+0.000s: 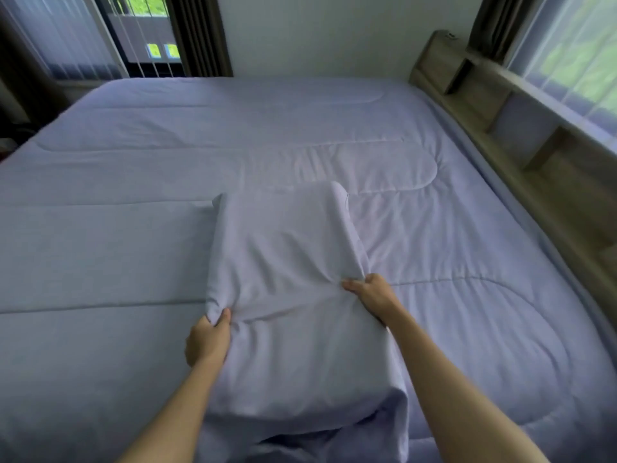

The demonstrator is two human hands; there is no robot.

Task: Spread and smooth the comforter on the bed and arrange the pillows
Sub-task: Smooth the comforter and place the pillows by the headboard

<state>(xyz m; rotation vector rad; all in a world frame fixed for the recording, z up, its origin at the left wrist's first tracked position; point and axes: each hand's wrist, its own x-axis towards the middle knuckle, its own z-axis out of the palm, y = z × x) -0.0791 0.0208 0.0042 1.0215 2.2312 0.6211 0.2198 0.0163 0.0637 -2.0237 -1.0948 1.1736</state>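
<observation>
A pale lavender comforter [200,128] lies spread flat over the whole bed, with stitched quilting lines and a few creases near the middle. On top of it, in front of me, lies a pillow [283,248] in a matching lavender case, its long side pointing away from me. My left hand [208,339] grips the pillow's left edge, thumb on top. My right hand [369,292] pinches a bunch of the case at the pillow's right edge. The pillow's near end hangs over the bed's front edge.
A wooden headboard with open shelf niches [494,95] runs along the bed's right side under a window. Dark curtains [200,35] and a glass door stand at the far left. A white wall lies behind the bed's far edge.
</observation>
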